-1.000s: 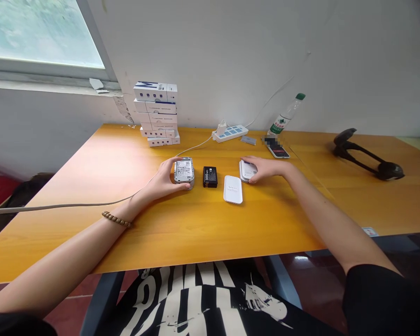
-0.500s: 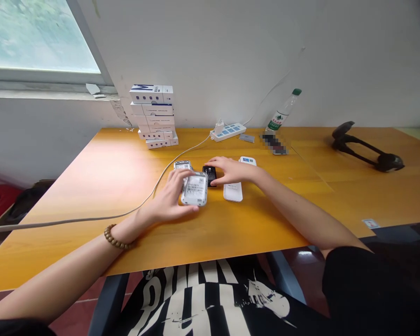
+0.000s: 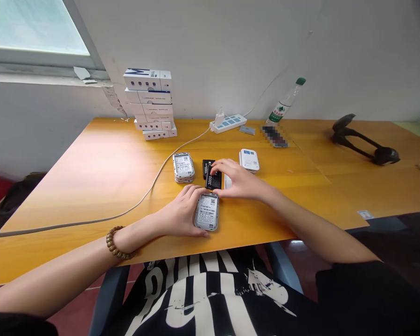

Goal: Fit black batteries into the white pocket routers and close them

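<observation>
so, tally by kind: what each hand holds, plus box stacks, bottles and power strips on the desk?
Grey rectangular device in left hand: 1
Black rectangular battery in right hand: 1
Stack of white cardboard boxes: 1
Clear plastic bottle with green cap: 1
White plastic power strip: 1
Total: 5

Left grip [image 3: 182, 212] and right grip [image 3: 240, 179] close together, both with curled fingers [image 3: 224, 163].

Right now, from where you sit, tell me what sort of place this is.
Probably a small indoor workspace, perhaps for electronics: a desk against the wall, stacked boxes at its back, and black batteries between the hands.
</observation>
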Demonstrator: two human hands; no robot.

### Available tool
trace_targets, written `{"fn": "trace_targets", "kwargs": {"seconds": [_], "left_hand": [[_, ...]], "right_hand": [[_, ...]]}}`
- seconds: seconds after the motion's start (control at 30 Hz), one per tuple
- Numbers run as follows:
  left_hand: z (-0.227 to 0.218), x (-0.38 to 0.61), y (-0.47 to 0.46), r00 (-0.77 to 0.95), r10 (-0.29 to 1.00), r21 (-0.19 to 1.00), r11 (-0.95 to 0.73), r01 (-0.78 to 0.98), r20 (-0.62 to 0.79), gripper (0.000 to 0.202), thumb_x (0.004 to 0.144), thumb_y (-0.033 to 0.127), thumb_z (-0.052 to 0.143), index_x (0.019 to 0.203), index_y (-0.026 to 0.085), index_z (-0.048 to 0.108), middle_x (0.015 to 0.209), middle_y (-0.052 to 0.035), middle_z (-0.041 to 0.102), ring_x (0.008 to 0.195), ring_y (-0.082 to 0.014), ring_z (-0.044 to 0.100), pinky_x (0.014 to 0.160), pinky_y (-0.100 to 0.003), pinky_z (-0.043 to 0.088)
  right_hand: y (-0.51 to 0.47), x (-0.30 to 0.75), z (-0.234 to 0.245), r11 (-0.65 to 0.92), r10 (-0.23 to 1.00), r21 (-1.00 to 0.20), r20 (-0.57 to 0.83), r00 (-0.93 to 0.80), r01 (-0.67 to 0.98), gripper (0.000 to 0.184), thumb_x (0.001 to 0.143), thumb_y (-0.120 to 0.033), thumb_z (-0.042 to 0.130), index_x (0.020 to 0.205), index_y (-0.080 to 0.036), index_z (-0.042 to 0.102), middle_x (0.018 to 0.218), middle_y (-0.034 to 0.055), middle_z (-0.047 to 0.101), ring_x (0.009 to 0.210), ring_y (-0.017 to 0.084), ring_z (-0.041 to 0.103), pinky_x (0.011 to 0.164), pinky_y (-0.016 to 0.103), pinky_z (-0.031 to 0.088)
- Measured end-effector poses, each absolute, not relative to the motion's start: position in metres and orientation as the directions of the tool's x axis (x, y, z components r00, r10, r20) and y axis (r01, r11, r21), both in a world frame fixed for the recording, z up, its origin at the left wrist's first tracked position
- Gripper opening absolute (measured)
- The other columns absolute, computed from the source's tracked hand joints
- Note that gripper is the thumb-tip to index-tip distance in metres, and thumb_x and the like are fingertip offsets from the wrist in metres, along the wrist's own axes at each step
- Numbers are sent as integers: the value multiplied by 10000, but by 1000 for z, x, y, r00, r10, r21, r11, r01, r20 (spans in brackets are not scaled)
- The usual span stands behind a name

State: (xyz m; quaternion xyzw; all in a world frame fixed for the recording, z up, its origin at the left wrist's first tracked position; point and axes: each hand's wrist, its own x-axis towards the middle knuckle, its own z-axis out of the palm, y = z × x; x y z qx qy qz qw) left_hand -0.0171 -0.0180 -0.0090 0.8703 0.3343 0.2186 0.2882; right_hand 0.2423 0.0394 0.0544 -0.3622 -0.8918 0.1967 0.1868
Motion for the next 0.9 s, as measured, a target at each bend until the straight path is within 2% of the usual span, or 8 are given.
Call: {"fn": "trace_targets", "kwargs": {"seconds": [0.1,0.2,0.43,0.53,0.6,0.7,0.8,0.9], "left_hand": [[-12,-18,-17,664,726,664,-587,464,178,891,571,580,1004,1221,233,503,1258,-133,586,1200,-397,595,999,-630,587],[-17,-16,-17,643,735,659,-595,461,214,878,560,673,995,1150,235,514,1222,-135,607,1209,-414,593,999,-651,588],[-21,-11,-22,617,732,642,-626,443,289,943,632,661,981,1326,239,502,1285,-135,642,1325,-434,587,1089,-667,582],[-22,-11,-24,610,741,634,-621,461,282,989,646,656,966,1400,237,482,1343,-151,637,1352,-444,577,1099,-678,574],[-22,-10,-25,609,741,616,-627,476,283,1023,666,643,953,1458,228,456,1404,-170,621,1387,-462,551,1118,-700,550],[-19,-7,-27,624,723,572,-658,489,297,975,741,631,918,1483,200,454,1478,-204,592,1430,-461,521,1162,-689,514],[-15,-6,-29,628,712,549,-676,491,315,902,770,635,904,1451,204,497,1434,-192,627,1378,-434,566,1158,-652,523],[-15,-7,-28,639,697,529,-694,489,325,901,751,665,909,1437,220,530,1392,-174,647,1324,-423,591,1139,-643,535]], "right_hand": [[9,243,45,609,773,-511,208,-600,607,378,823,-328,858,1154,-247,694,1302,132,707,1283,378,639,1122,578,502],[-11,238,38,585,786,-524,177,-592,620,417,816,-352,877,1191,-261,719,1325,136,700,1291,381,637,1140,601,498],[-16,227,30,602,752,-494,86,-654,627,359,847,-222,877,1199,-250,811,1462,154,672,1407,392,577,1182,643,472],[-17,231,24,590,760,-499,77,-645,635,324,873,-259,883,1193,-258,837,1516,152,659,1442,396,566,1205,667,449],[-23,234,20,611,743,-482,74,-666,628,341,937,-306,832,1275,-266,816,1584,155,617,1487,395,542,1223,673,430],[-40,237,19,645,709,-447,44,-704,621,468,1026,-431,724,1455,-247,713,1702,183,478,1597,398,423,1261,680,376],[-55,238,24,655,683,-439,-3,-730,615,604,1035,-509,690,1570,-240,604,1752,189,377,1652,389,319,1274,663,364],[-52,245,37,668,627,-490,-34,-778,560,527,1033,-452,697,1528,-275,651,1703,157,477,1615,365,406,1252,616,418]]}}
